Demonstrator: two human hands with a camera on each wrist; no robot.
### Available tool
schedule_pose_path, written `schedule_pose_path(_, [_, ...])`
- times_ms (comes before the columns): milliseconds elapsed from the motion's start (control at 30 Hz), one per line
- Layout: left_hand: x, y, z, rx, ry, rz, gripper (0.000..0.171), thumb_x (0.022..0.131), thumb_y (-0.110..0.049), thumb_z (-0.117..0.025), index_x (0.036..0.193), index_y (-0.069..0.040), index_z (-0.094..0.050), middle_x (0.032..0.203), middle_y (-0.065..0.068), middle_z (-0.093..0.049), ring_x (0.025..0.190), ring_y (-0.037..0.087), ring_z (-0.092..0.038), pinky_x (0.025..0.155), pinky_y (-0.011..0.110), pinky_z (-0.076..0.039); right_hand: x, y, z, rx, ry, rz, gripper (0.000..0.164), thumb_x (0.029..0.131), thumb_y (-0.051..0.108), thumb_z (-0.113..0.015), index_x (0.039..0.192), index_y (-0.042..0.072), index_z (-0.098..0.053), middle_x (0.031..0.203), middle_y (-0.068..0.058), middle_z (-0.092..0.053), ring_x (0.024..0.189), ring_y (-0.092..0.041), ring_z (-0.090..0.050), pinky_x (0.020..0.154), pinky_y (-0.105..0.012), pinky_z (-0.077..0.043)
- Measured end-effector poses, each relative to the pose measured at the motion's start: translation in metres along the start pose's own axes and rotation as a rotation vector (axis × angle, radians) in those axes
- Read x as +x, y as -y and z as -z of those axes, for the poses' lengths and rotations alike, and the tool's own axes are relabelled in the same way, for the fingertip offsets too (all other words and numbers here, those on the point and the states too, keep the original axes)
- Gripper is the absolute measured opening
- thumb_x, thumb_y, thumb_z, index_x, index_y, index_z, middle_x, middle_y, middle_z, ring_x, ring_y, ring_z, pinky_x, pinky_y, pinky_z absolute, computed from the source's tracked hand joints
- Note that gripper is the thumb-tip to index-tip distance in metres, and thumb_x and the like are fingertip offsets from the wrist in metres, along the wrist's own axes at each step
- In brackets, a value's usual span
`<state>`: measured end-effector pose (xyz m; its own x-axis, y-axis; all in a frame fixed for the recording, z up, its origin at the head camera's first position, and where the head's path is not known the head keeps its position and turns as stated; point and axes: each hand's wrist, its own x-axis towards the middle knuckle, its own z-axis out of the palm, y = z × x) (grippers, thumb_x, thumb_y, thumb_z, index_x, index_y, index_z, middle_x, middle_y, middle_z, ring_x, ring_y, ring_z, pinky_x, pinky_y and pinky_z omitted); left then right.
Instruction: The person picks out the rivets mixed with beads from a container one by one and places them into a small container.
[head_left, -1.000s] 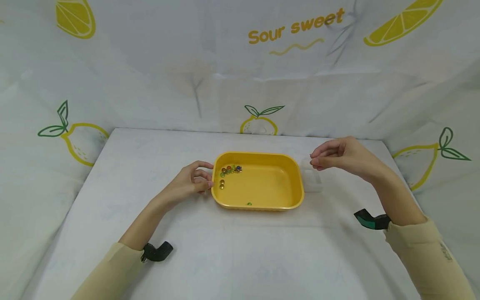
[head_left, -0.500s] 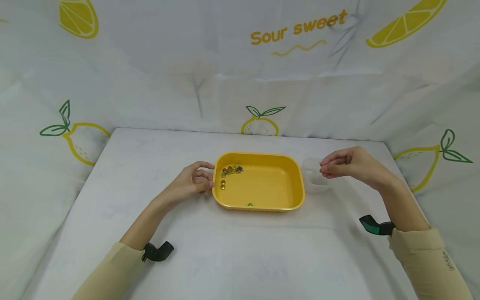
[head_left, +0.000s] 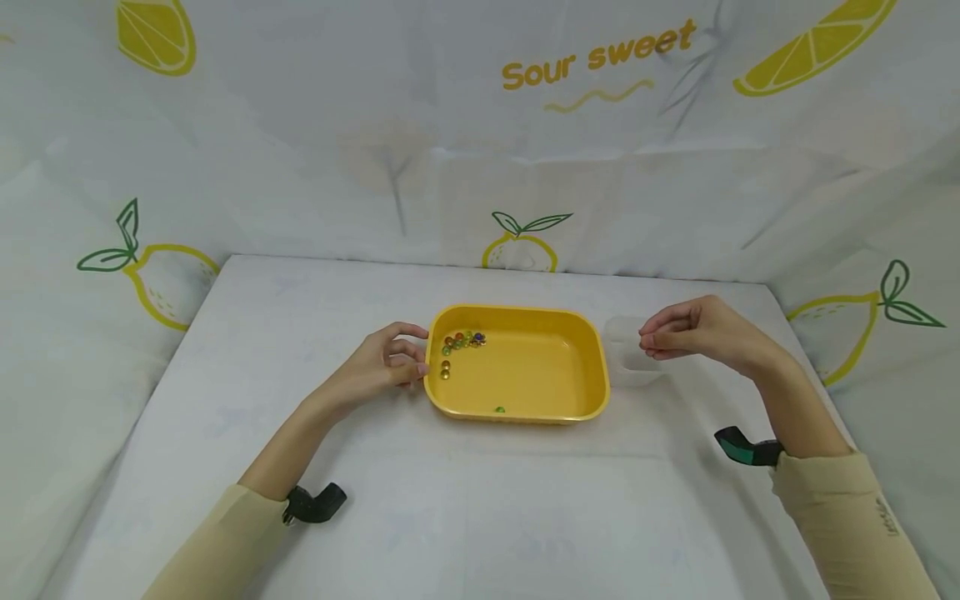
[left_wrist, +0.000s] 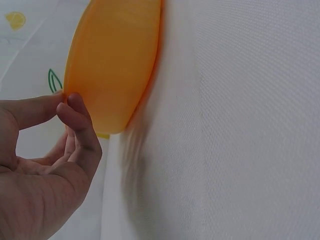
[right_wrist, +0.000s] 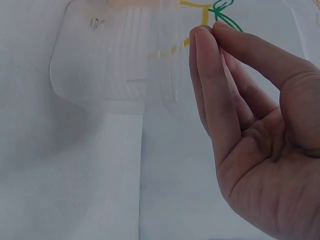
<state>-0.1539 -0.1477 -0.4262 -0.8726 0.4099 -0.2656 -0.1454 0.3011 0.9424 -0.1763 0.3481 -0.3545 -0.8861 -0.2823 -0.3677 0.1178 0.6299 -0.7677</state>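
A yellow rectangular tray (head_left: 532,358) sits on the white table. My left hand (head_left: 386,360) pinches its left rim between thumb and fingers, which the left wrist view shows against the orange-looking wall (left_wrist: 115,60). Several small shiny marbles (head_left: 465,339), amber, green and blue, lie near the tray's left end. A single green marble (head_left: 500,409) rests by the near wall. Right of the tray stands a clear plastic container (head_left: 626,367). My right hand (head_left: 701,332) hovers at its right side, thumb and fingertips together; whether something small is between them is hidden.
A white cloth with lemon prints (head_left: 517,250) hangs behind and along both sides of the table (head_left: 465,508). In the right wrist view, the clear container (right_wrist: 100,65) has a small shiny spot near its top. A black wrist camera (head_left: 738,447) sits on the right forearm.
My right hand has moved right and slightly nearer over the clear container, then stayed almost still. My left hand keeps its hold on the tray, and the marbles lie as before.
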Motion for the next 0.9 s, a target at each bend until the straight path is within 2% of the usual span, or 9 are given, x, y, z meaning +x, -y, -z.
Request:
schedule_pose_path(433, [-0.0005, 0.0005, 0.0005, -0.006, 0.004, -0.005, 0.057, 0.098, -0.011, -0.072, 0.151, -0.008, -0.049, 0.116, 0.013, -0.068, 0.09, 0.027, -0.068, 0.081, 0.031, -0.061, 0.0062, -0.0009, 0.001, -0.021, 0.007, -0.034, 0.035, 0.101, 0.02, -0.078, 0.124, -0.007, -0.073, 0.109, -0.009, -0.084, 0.097, -0.018, -0.082, 0.089, -0.033, -0.067])
schedule_pose_path(900, [0.0004, 0.0028, 0.0008, -0.012, 0.002, 0.004, 0.058, 0.098, -0.014, -0.073, 0.151, -0.009, -0.049, 0.117, 0.013, -0.068, 0.09, 0.026, -0.068, 0.082, 0.031, -0.062, 0.0091, -0.0009, -0.0042, -0.027, 0.04, -0.041, 0.032, 0.103, 0.014, -0.074, 0.123, -0.01, -0.072, 0.109, -0.012, -0.083, 0.093, -0.015, -0.082, 0.087, -0.035, -0.067])
